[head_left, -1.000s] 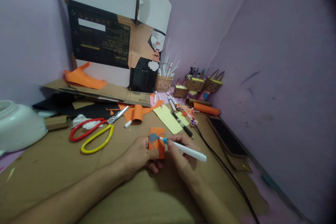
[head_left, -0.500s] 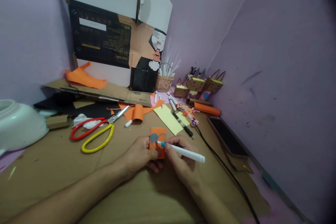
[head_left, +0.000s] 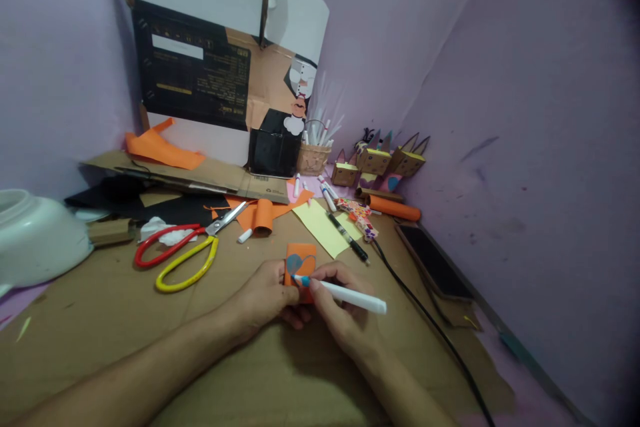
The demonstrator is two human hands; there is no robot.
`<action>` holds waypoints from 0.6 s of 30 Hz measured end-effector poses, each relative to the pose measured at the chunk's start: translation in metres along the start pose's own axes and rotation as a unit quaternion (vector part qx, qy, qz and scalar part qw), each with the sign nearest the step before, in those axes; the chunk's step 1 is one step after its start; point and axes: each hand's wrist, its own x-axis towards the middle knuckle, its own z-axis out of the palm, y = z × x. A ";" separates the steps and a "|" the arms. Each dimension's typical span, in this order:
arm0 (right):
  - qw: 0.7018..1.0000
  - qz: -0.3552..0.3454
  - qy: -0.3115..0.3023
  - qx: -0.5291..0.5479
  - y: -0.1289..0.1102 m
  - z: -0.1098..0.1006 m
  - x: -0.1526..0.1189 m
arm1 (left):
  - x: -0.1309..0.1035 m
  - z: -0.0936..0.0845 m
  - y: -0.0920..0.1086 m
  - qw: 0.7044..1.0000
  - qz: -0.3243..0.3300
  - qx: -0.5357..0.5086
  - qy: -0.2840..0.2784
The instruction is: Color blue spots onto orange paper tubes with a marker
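In our right hand (head_left: 345,310) we pinch the white marker (head_left: 355,297) between thumb and fingers, and its blue tip has come down the orange piece (head_left: 307,252) since the earlier frames. A second ago it was at the right part of the blue outline; now it meets the lower left of the drawing, below the filled blue patch (head_left: 294,263). The marker's far end has dropped a little and drifted left along with our hand. We hold the orange piece just below the centre of the frame, as before, with our left hand (head_left: 267,290): the thumb presses its lower front, while the other fingers curl behind and beneath it. The things around us keep their places on the cardboard-covered bench (head_left: 240,373), apart from a slight shift of the whole view. The scissors (head_left: 213,230) lie left of centre, blades partly closed, their red handle (head_left: 150,255) and yellow handle (head_left: 187,275) apart. Just right of the blades stands an orange roll (head_left: 263,216), a white cap (head_left: 245,236) beside it. Above our right hand, the black pen (head_left: 349,238) rests across yellow paper (head_left: 320,227), and the phone (head_left: 435,260) lies toward the right of the frame.
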 end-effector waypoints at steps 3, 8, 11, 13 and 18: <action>0.999 0.002 0.037 -0.011 0.002 -0.002 0.000 | 0.001 -0.001 -0.002 1.000 -0.004 -0.003 -0.005; 0.997 0.010 0.070 -0.018 0.005 -0.003 0.002 | 0.003 -0.002 -0.004 1.000 -0.012 -0.004 -0.010; 0.998 0.003 0.064 -0.020 0.006 -0.003 0.003 | 0.002 -0.002 -0.004 1.000 -0.008 -0.002 -0.006; 0.998 0.005 0.059 -0.022 0.007 -0.002 0.002 | 0.002 -0.001 -0.003 1.000 -0.005 0.000 -0.007; 0.999 0.007 0.036 -0.029 0.009 -0.002 0.000 | 0.001 -0.001 -0.001 1.000 -0.005 0.004 -0.009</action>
